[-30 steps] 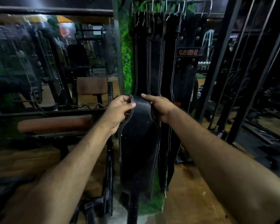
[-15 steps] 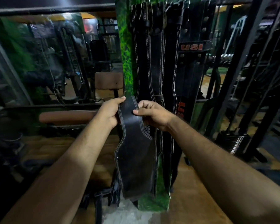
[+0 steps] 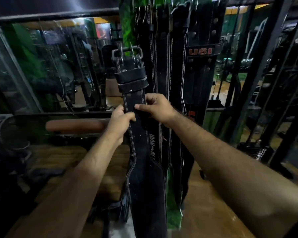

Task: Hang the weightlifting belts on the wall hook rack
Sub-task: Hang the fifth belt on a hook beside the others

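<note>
While gripped upright just left of the hanging black stitched leather belts [image 3: 163,69], black stitched leather weightlifting belt [image 3: 144,177] with metal double-prong buckle [image 3: 127,53] topmost. Left hand [image 3: 120,120] clamped round its left edge; right hand [image 3: 156,107] pinching its right edge, just above. Behind both, hanging belts, one lettered USI.

A gym: padded bench [image 3: 76,125], steel rack frames [image 3: 258,83], hanging lifting belts [image 3: 177,69].

You're gripping a matt black leather belt [image 3: 141,152] with white stitching, its metal buckle [image 3: 127,53] gleaming dully.
</note>
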Available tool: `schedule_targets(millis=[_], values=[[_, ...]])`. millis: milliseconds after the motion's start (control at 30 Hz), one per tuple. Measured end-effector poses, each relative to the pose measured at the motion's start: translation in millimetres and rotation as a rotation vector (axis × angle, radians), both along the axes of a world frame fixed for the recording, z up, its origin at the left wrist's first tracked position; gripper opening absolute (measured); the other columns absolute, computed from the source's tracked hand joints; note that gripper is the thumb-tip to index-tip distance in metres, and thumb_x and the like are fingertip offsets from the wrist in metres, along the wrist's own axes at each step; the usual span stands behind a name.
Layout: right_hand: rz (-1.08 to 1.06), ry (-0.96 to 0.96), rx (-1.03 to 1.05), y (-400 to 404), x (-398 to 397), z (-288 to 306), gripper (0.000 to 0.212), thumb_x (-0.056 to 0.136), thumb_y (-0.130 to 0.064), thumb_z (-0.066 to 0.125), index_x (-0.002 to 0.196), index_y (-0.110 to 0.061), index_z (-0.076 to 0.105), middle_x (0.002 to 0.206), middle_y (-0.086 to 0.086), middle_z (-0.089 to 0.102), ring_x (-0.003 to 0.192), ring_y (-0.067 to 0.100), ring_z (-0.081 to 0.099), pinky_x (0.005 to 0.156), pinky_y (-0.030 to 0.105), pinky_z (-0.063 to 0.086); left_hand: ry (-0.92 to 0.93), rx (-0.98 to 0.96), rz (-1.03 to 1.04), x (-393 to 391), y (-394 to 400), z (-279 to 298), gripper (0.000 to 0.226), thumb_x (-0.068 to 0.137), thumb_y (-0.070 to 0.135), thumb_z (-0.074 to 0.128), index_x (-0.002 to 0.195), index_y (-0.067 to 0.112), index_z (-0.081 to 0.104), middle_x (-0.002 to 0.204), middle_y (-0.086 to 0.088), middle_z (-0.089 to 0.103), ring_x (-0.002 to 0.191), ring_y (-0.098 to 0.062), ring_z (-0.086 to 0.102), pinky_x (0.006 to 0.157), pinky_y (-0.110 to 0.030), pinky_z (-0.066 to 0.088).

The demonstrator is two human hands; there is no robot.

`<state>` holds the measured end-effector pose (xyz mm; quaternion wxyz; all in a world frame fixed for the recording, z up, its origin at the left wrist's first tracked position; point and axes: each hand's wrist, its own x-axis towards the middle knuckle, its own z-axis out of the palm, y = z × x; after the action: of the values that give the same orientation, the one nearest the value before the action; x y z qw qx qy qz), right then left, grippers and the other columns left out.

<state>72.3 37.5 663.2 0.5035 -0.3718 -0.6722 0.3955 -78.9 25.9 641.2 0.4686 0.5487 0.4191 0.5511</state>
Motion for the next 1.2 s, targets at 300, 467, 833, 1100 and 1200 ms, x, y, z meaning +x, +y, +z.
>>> schedule_targets(millis=[300, 467, 833, 1100, 1200], values=[[-0.042, -0.045, -0.015, 14.1, -1.1, 11.9, 0.011, 0.092, -0.008, 0.071, 0.093, 0.002, 0.068, 0.087, 0.014, 0.070, 0.080, 0.028, 0.069, 0.059, 0.033, 0.059, -0.085, 0.203, -0.015, -6.7, 44.2, 58.5, 0.009, 0.097, 0.013, 0.059, 0.104, 0.016, 0.065, 0.100, -0.006, 0.075, 0.094, -0.026, 0.071, 0.086, -0.046, 0.059], [-0.153, -0.047, -0.051, 25.2, 5.5, 37.6, 0.012, 0.095, -0.010, 0.067, 0.084, -0.014, 0.063, 0.078, 0.000, 0.067, 0.060, 0.003, 0.066, 0.052, 0.027, 0.059, -0.052, 0.236, 0.009, -1.8, 54.5, 63.0, 0.014, 0.097, 0.008, 0.059, 0.108, 0.017, 0.061, 0.105, -0.009, 0.073, 0.089, -0.024, 0.071, 0.072, -0.039, 0.059], [-0.276, 0.086, 0.068, 40.7, -3.8, 70.5, 0.025, 0.098, -0.020, 0.064, 0.119, -0.008, 0.063, 0.097, 0.001, 0.072, 0.077, 0.014, 0.071, 0.059, 0.038, 0.062, 0.090, 0.266, -0.076, -7.0, 74.1, 83.8, 0.028, 0.096, 0.002, 0.057, 0.117, 0.021, 0.057, 0.103, 0.001, 0.071, 0.094, -0.015, 0.067, 0.089, -0.041, 0.055], [-0.268, 0.056, 0.191, 56.1, -8.7, 75.8, 0.016, 0.099, -0.012, 0.062, 0.113, -0.007, 0.057, 0.092, 0.003, 0.067, 0.064, 0.004, 0.066, 0.048, 0.027, 0.055, -0.011, 0.268, -0.055, -11.5, 87.9, 121.5, 0.046, 0.091, 0.006, 0.054, 0.132, 0.028, 0.053, 0.110, -0.001, 0.068, 0.085, -0.006, 0.068, 0.061, -0.020, 0.056], [-0.230, 0.061, 0.198, 56.8, -7.2, 80.1, 0.025, 0.099, -0.008, 0.061, 0.122, -0.007, 0.052, 0.094, 0.002, 0.066, 0.065, 0.003, 0.067, 0.046, 0.025, 0.052, -0.137, 0.209, -0.059, -7.6, 95.1, 128.5, 0.010, 0.100, 0.017, 0.056, 0.102, 0.019, 0.066, 0.091, 0.000, 0.071, 0.070, -0.007, 0.070, 0.060, -0.029, 0.056]])
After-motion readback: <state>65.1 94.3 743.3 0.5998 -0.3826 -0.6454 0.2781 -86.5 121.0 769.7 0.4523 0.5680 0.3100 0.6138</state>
